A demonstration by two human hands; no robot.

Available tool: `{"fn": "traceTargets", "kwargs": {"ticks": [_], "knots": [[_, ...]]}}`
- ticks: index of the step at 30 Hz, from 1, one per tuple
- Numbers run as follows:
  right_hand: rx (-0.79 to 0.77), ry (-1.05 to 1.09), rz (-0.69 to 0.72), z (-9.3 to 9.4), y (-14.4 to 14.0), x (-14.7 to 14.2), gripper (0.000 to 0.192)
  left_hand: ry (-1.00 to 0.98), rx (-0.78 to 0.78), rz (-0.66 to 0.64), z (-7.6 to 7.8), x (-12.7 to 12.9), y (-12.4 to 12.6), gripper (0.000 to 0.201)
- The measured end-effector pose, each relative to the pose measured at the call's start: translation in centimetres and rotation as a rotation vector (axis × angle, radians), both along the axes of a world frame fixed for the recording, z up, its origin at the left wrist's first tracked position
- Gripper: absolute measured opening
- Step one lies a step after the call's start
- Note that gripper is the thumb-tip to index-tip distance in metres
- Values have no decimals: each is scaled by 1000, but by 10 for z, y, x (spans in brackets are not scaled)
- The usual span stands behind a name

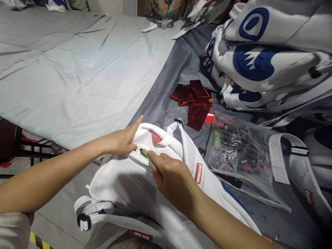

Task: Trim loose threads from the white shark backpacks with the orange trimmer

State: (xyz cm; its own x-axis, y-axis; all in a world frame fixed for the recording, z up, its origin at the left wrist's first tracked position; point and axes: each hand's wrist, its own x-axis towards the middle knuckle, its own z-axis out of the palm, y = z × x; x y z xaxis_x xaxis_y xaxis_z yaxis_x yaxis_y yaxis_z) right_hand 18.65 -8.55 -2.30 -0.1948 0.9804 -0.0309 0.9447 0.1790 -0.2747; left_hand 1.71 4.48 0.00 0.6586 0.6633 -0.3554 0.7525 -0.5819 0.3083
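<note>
A white backpack [124, 183] lies at the table's near edge, its dotted back panel and straps turned toward me. My left hand [124, 140] grips its top edge, thumb on the near side of a seam; the other fingers are partly hidden. My right hand [172, 176] is closed around a small green tool [145, 154] with a dark tip. That tip is at the seam, close to my left thumb. What kind of tool it is stays mostly hidden by the fingers. Red labels [198, 173] mark the straps, and a black buckle [84, 221] hangs at lower left.
Dark red tags with strings [192, 95] lie beyond the backpack. Right of it sits a clear plastic bag [238, 148] with small items inside. White and blue bags [259, 62] are piled at right. Pale fabric [77, 69] covers the table's left side. Another person's hands [166, 7] show at the top.
</note>
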Motion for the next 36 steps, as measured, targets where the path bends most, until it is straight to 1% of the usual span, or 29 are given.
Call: {"fn": "traceTargets", "kwargs": {"ticks": [2, 4, 7, 9, 12, 14, 18, 21, 24, 28, 32, 36], "knots": [[20, 77, 25, -4, 0, -1, 37, 89, 9, 8, 4, 5, 1, 108], [48, 137, 24, -9, 1, -1, 38, 173, 51, 28, 6, 11, -1, 111], [45, 214, -27, -12, 4, -1, 33, 239, 121, 87, 4, 19, -4, 107], [-3, 248, -56, -9, 6, 1, 27, 241, 154, 124, 1, 21, -6, 102], [-86, 233, -62, -3, 11, 3, 23, 204, 160, 114, -6, 19, -5, 100], [-101, 242, -49, 0, 13, 2, 23, 167, 161, 88, -7, 15, -5, 98], [-37, 287, 0, 3, 9, -4, 28, 67, 174, 85, -5, 7, -10, 93], [-6, 202, 17, 4, 7, -6, 26, 9, 148, 132, -8, 4, -9, 84], [12, 156, -1, 5, 10, -5, 27, -35, 134, 142, -10, 4, -6, 78], [-8, 256, 33, 2, 14, -2, 22, -77, 103, 139, -8, 1, -10, 76], [50, 296, -3, -1, 16, -3, 22, -102, 101, 158, -7, -2, -13, 75], [14, 333, 39, 2, 17, -3, 21, -123, 113, 162, -8, -3, -15, 74]]}}
